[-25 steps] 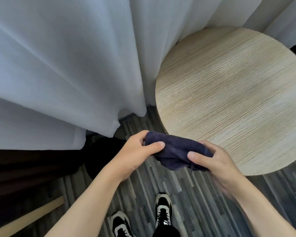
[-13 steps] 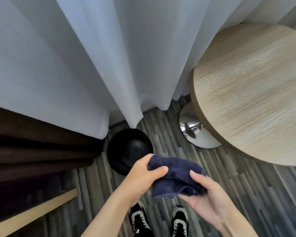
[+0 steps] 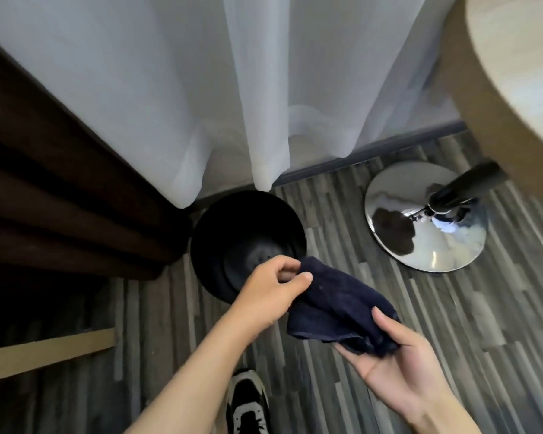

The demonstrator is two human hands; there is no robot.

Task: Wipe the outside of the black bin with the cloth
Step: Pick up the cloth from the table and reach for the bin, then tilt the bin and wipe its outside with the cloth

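From the head view I look down at a grey striped floor [image 3: 373,308] with both hands out in front of me. The cloth [image 3: 339,305], dark navy and bunched, hangs between them above the floor. My left hand [image 3: 273,292] pinches its upper corner between thumb and fingers, closed tight on the fabric. My right hand [image 3: 402,368] lies palm up under the lower end, thumb pressed over the top edge, so it grips the cloth too.

The bin [image 3: 248,242] stands on the floor just beyond my left hand, round, black and open at the top (I see straight down into it). My left hand overlaps its near rim in the picture; whether it touches I cannot tell. The cloth is near the bin's right side and not laid against its wall.

A sheer white curtain [image 3: 232,89] hangs behind the bin, its hem just over the far rim, and a dark brown drape [image 3: 44,198] falls to the left of it. To the right sits a chrome base [image 3: 420,220] carrying a black post, under the pale wood worktop [image 3: 521,67]. One shoe [image 3: 248,405] shows at the bottom edge.
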